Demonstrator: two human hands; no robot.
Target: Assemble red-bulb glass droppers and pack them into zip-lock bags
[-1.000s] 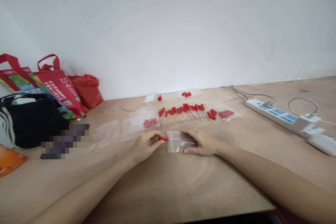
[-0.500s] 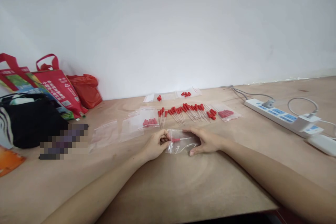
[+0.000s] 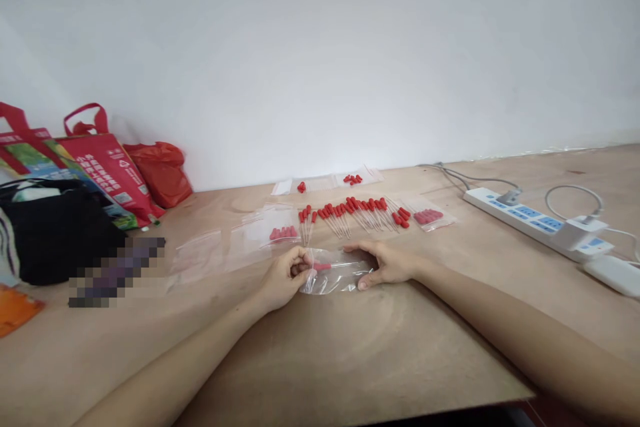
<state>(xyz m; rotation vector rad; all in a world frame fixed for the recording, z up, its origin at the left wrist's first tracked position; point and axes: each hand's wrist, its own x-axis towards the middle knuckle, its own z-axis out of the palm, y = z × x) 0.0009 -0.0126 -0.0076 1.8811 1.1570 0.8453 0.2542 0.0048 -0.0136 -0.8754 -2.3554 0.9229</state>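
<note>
A small clear zip bag (image 3: 336, 275) lies on the wooden table (image 3: 320, 353) between my hands. A red-capped dropper (image 3: 323, 267) sits inside it, cap toward the left. My left hand (image 3: 283, 275) is closed on the bag's left mouth, fingers pinching at the dropper's red cap. My right hand (image 3: 387, 262) is curled over the bag's right end and holds it. Behind them lies a row of several red-capped glass droppers (image 3: 353, 211).
Filled and unfilled clear bags (image 3: 273, 230) lie left of the dropper row, more bags with red caps (image 3: 429, 216) to the right and further back. A white power strip (image 3: 537, 224) with cables is at right. Red shopping bags (image 3: 107, 167) and a black bag (image 3: 55, 230) stand at left.
The dropper, held at the bag's mouth a second ago, has gone inside the bag. Both hands and the bag have shifted slightly left, and the bag now bulges.
</note>
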